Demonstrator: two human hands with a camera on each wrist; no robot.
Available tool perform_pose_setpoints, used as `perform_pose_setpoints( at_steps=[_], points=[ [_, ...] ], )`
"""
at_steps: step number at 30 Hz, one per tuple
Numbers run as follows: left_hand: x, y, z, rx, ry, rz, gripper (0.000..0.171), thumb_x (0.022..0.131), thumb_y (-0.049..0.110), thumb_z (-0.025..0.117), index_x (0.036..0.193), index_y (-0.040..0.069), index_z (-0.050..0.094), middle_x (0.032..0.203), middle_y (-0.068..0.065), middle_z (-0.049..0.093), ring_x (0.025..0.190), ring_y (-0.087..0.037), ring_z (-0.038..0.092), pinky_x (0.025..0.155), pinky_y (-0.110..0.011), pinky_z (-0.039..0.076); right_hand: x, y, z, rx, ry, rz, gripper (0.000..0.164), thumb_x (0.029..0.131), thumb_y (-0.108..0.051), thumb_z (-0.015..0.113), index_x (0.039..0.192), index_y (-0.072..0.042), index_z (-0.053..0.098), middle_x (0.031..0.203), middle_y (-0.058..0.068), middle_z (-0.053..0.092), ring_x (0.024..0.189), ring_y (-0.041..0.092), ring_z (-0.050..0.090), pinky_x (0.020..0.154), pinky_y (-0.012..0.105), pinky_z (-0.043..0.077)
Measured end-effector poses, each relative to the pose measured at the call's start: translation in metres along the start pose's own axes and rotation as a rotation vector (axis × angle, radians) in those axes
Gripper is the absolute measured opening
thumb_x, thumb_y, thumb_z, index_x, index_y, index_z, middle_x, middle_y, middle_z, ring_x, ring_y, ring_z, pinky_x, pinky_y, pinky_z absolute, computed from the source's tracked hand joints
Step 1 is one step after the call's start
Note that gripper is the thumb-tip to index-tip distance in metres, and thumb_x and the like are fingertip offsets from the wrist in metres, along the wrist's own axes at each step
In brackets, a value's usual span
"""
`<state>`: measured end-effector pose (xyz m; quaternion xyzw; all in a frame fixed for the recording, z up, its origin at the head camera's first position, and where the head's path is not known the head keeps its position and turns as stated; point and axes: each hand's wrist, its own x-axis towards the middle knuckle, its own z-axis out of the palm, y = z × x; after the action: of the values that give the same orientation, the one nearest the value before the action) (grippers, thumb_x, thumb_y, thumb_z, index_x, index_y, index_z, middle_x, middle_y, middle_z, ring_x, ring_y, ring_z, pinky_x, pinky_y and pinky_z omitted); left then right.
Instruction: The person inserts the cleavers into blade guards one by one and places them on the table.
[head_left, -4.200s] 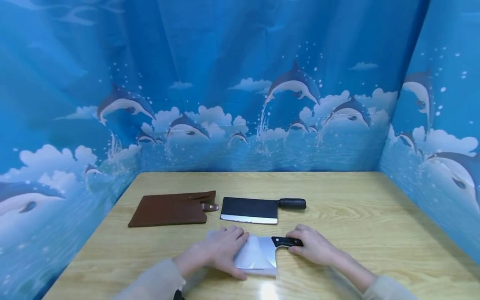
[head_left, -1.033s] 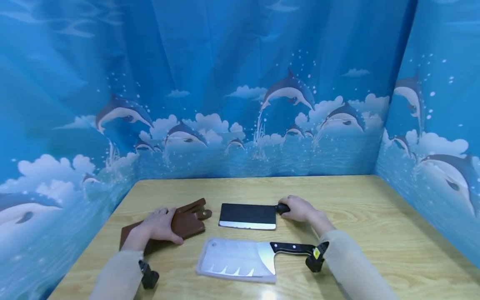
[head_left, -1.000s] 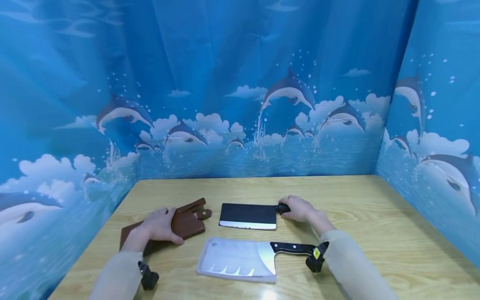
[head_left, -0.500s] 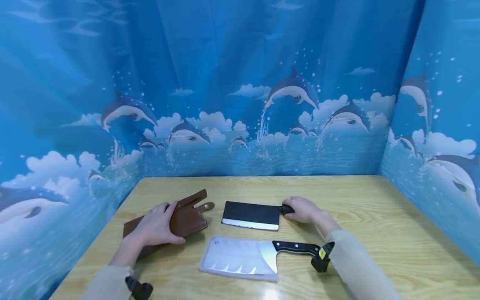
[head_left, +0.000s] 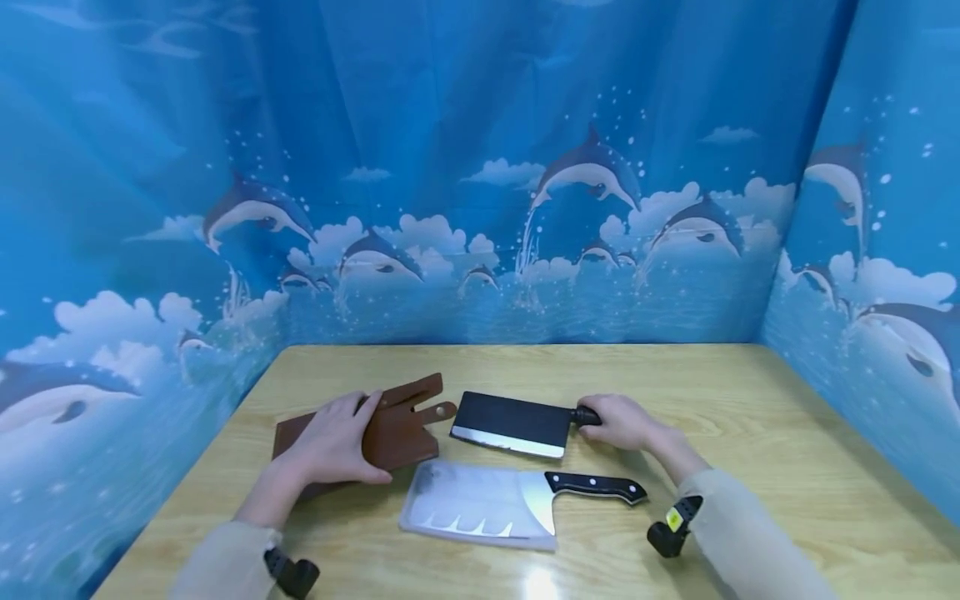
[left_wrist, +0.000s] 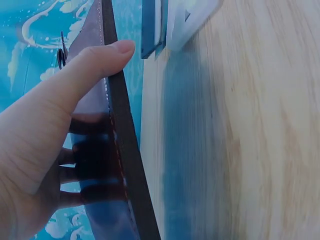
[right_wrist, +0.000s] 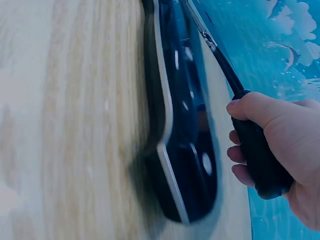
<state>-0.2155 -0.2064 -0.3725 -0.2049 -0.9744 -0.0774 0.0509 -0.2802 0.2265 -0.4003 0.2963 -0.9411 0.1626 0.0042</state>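
Observation:
My left hand [head_left: 333,446] grips a brown leather knife sheath [head_left: 408,433] across its width. In the left wrist view the thumb [left_wrist: 102,62] lies over the stitched edge and the other fingers are at the far side. The sheath's slit end and snap strap [head_left: 438,412] point right, towards a black cleaver [head_left: 513,421] with a bright cutting edge. My right hand [head_left: 626,423] holds this cleaver by its round black handle [right_wrist: 260,155], fingers curled around it. The blade's left end is close to the strap and outside the sheath.
A second cleaver with a riveted black handle [head_left: 596,486] lies in front, its blade inside a translucent cover [head_left: 468,504]. The wooden table [head_left: 720,400] backs onto a blue dolphin curtain [head_left: 465,167]. Each wrist wears a small black camera.
Earlier both hands were at the front cleaver and its cover; they have since moved to the sheath and black cleaver. Over the last half second the sheath has shifted right and the black cleaver has tilted slightly.

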Motion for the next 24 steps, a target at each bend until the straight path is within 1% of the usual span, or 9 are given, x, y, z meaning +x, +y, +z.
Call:
perform_pose_setpoints(
  at_steps=[4, 8, 11, 15, 20, 24],
  points=[
    [0.005, 0.005, 0.000, 0.004, -0.008, 0.007, 0.119, 0.056, 0.066, 0.074, 0.145, 0.003, 0.027, 0.137, -0.026, 0.036, 0.124, -0.044, 0.035, 0.098, -0.059, 0.029, -0.011, 0.003, -0.008, -0.005, 0.033, 0.015, 0.018, 0.083, -0.016, 0.065, 0.098, -0.008, 0.062, 0.078, -0.004, 0.056, 0.064, 0.010, 0.045, 0.054, 0.028, 0.036],
    [0.010, 0.010, -0.001, 0.009, 0.001, 0.016, 0.119, 0.056, 0.066, 0.075, 0.145, 0.004, 0.027, 0.138, -0.026, 0.036, 0.124, -0.044, 0.035, 0.098, -0.058, 0.029, -0.025, 0.006, -0.019, -0.018, 0.073, 0.024, 0.018, 0.082, -0.015, 0.066, 0.099, -0.008, 0.062, 0.077, -0.005, 0.055, 0.062, 0.009, 0.044, 0.053, 0.027, 0.034],
    [0.013, 0.013, 0.000, 0.025, 0.010, 0.036, 0.119, 0.055, 0.067, 0.075, 0.145, 0.004, 0.027, 0.137, -0.025, 0.036, 0.124, -0.043, 0.036, 0.098, -0.058, 0.030, -0.034, 0.007, -0.027, -0.030, 0.090, 0.024, 0.018, 0.082, -0.015, 0.067, 0.098, -0.009, 0.062, 0.076, -0.006, 0.054, 0.061, 0.009, 0.043, 0.052, 0.027, 0.034],
    [0.016, 0.018, 0.001, 0.045, 0.009, 0.064, 0.119, 0.056, 0.067, 0.074, 0.145, 0.004, 0.027, 0.138, -0.025, 0.036, 0.124, -0.042, 0.035, 0.099, -0.058, 0.029, -0.043, 0.006, -0.033, -0.050, 0.101, 0.018, 0.020, 0.082, -0.017, 0.067, 0.100, -0.008, 0.061, 0.078, -0.006, 0.054, 0.062, 0.009, 0.043, 0.052, 0.027, 0.034],
    [0.020, 0.026, 0.002, 0.059, 0.007, 0.100, 0.120, 0.056, 0.068, 0.073, 0.146, 0.005, 0.026, 0.138, -0.024, 0.036, 0.125, -0.041, 0.034, 0.100, -0.057, 0.028, -0.053, 0.003, -0.039, -0.061, 0.139, -0.016, 0.022, 0.081, -0.015, 0.068, 0.100, -0.007, 0.061, 0.080, -0.006, 0.056, 0.064, 0.007, 0.045, 0.053, 0.026, 0.036],
    [0.022, 0.031, 0.004, 0.066, -0.004, 0.109, 0.121, 0.055, 0.069, 0.073, 0.146, 0.005, 0.025, 0.138, -0.024, 0.036, 0.126, -0.040, 0.034, 0.101, -0.056, 0.027, -0.059, 0.000, -0.041, -0.062, 0.151, -0.033, 0.021, 0.081, -0.015, 0.069, 0.100, -0.008, 0.061, 0.081, -0.006, 0.057, 0.065, 0.006, 0.046, 0.053, 0.025, 0.037]
  ],
)
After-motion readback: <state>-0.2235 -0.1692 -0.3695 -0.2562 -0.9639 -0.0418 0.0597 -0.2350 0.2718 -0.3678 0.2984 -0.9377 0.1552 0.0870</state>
